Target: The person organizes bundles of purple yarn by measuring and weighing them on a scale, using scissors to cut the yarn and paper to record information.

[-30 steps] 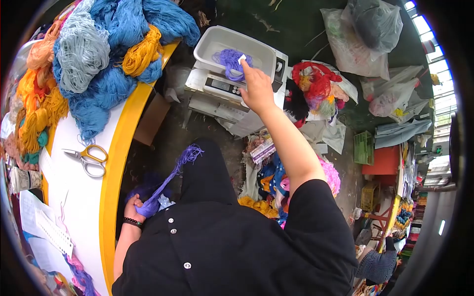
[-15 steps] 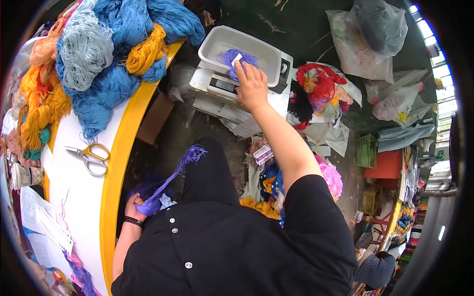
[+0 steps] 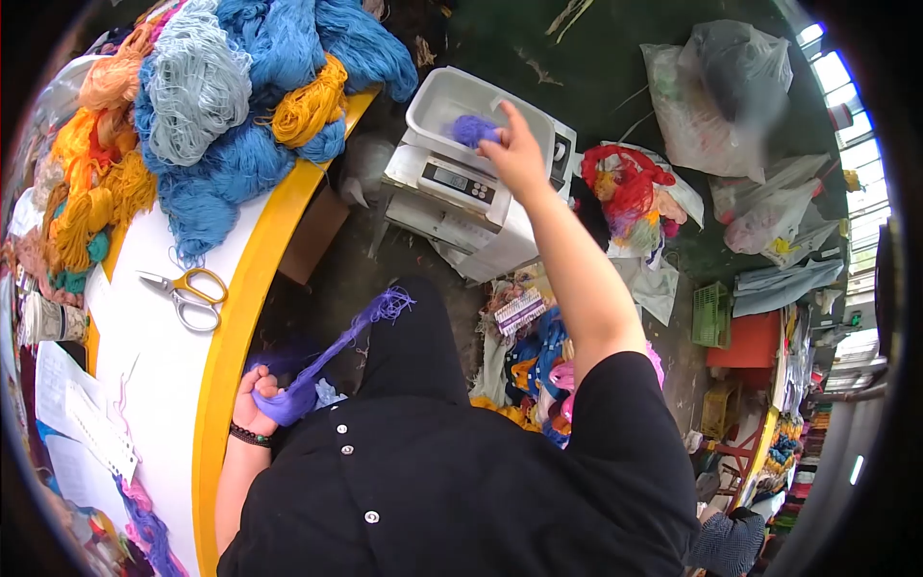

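Observation:
A purple yarn skein (image 3: 300,396) is gripped in my left hand (image 3: 256,399), its frayed end lying over my dark-clothed leg. My right hand (image 3: 514,146) is over the white tub (image 3: 420,113), beside a small purple yarn bundle (image 3: 473,131) inside it. The index finger is stretched out and the thumb is near the bundle; a small white piece shows by the fingertips, and whether they hold it is unclear. Beneath the tub is a scale (image 3: 458,183) with a display.
Scissors (image 3: 195,298) lie on the white, yellow-edged table (image 3: 231,423) at left, near heaped blue yarn (image 3: 207,192) and papers (image 3: 87,433). Red yarn (image 3: 627,183) is right of the scale. Plastic bags (image 3: 697,106), a green crate (image 3: 711,315) and more yarn (image 3: 548,361) are at right.
My right hand has lifted off the purple bundle in the tub, uncovering the scale's display. The view has shifted slightly. My left hand still grips the skein.

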